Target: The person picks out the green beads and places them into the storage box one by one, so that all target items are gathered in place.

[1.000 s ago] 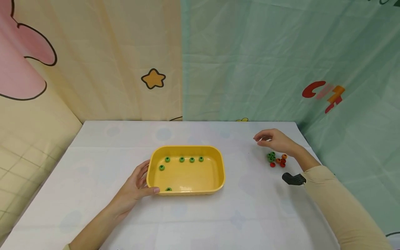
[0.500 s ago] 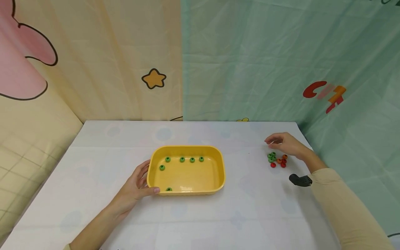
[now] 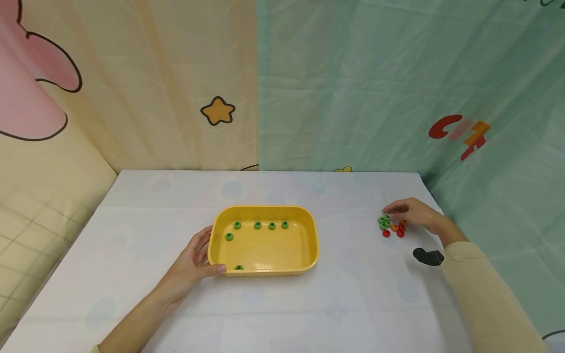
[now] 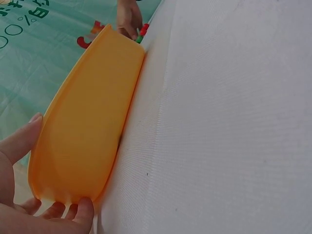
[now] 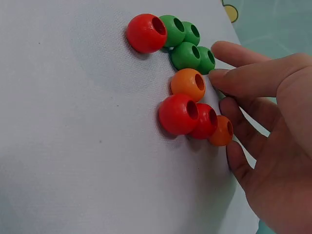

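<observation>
The head camera is looking forward and down over the table (image 3: 353,304) from well back. The left-wrist camera, tilted, is facing along the yellow tray (image 4: 87,117), close up, toward the right hand (image 3: 417,214). The right-wrist camera is viewing the beads (image 5: 183,86) from very near. All three are sharing the right hand; head and left-wrist are both showing the tray.

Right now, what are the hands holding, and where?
The left hand grips the yellow rectangular plastic tray by its left end; the right hand, nothing visible.
</observation>
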The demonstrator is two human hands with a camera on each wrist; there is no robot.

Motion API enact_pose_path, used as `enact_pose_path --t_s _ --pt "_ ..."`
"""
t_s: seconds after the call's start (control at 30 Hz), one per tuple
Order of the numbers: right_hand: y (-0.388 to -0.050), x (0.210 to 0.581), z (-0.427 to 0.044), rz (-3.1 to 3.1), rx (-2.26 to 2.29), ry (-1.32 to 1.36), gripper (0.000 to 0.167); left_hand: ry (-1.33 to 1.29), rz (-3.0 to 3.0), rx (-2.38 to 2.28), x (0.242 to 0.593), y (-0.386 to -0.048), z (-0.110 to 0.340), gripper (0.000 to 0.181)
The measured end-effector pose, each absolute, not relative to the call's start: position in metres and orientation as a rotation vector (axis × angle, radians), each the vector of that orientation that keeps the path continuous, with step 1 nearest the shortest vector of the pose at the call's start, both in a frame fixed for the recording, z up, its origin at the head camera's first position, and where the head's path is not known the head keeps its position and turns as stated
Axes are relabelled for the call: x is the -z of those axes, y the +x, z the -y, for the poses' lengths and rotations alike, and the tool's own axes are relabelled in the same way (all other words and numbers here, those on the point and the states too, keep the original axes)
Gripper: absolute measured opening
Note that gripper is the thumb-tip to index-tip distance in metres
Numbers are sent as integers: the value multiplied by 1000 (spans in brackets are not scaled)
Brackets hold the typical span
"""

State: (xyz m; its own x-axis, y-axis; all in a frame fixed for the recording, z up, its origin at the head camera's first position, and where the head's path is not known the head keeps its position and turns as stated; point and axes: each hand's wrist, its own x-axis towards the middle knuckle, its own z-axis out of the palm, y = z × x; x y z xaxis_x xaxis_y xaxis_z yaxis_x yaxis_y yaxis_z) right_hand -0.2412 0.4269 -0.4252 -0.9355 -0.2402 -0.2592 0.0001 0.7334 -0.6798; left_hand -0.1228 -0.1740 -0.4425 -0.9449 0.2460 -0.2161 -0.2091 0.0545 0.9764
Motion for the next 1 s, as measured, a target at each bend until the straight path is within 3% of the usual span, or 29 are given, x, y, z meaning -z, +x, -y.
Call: enact_pose_path --t_s 1.0 --pt "-243 430 -428 -2624 1014 -179 35 43 -2020 -1946 441 -123 174 109"
